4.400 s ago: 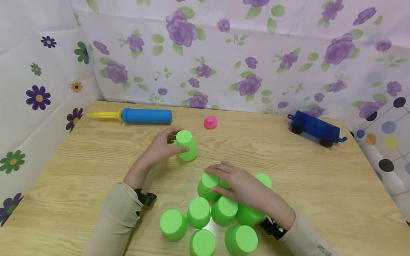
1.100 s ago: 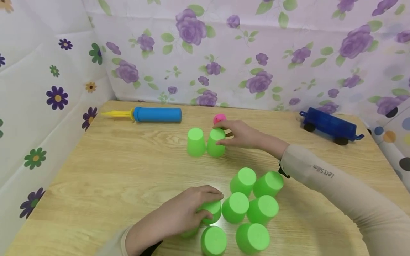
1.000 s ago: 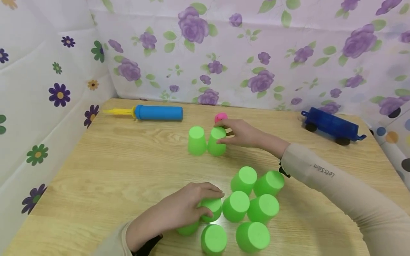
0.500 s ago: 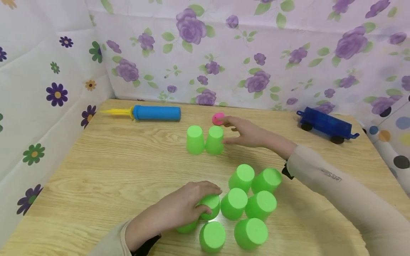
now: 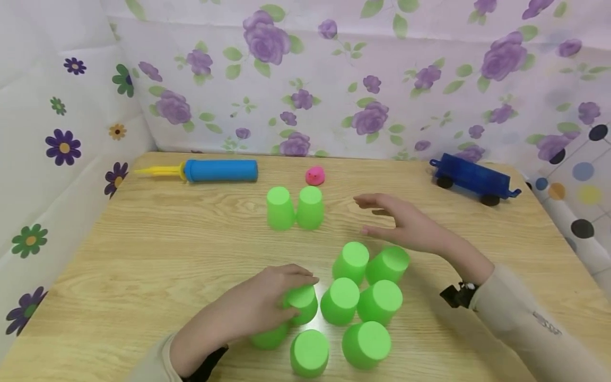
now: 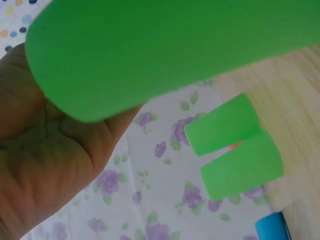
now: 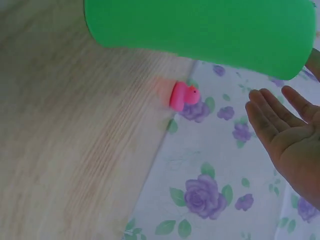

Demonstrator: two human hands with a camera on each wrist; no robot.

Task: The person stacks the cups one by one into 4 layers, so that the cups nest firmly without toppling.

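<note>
In the head view my left hand (image 5: 260, 302) grips an upside-down green plastic cup (image 5: 304, 305) at the front of the table, thumb and fingers round its sides. That cup fills the top of the left wrist view, with the palm (image 6: 55, 135) beside it. My right hand (image 5: 406, 223) hovers with spread fingers, holding nothing, behind the front group of upside-down green cups (image 5: 350, 265). Two more green cups, a left one (image 5: 280, 208) and a right one (image 5: 310, 208), stand upside down side by side farther back. Another cup (image 5: 269, 338) is partly hidden under my left hand.
A pink toy duck (image 5: 315, 175) sits just behind the two rear cups. Along the back lie a blue hand pump (image 5: 221, 171) with a yellow nozzle and, to the right, a blue toy wagon (image 5: 472, 176). Flowered cloth (image 5: 329, 79) hangs behind the wooden table (image 5: 157, 249).
Two cups now stand at the back; earlier my left hand held one there. My right hand has let go of the other and drawn right. My left hand moved to a front cup.
</note>
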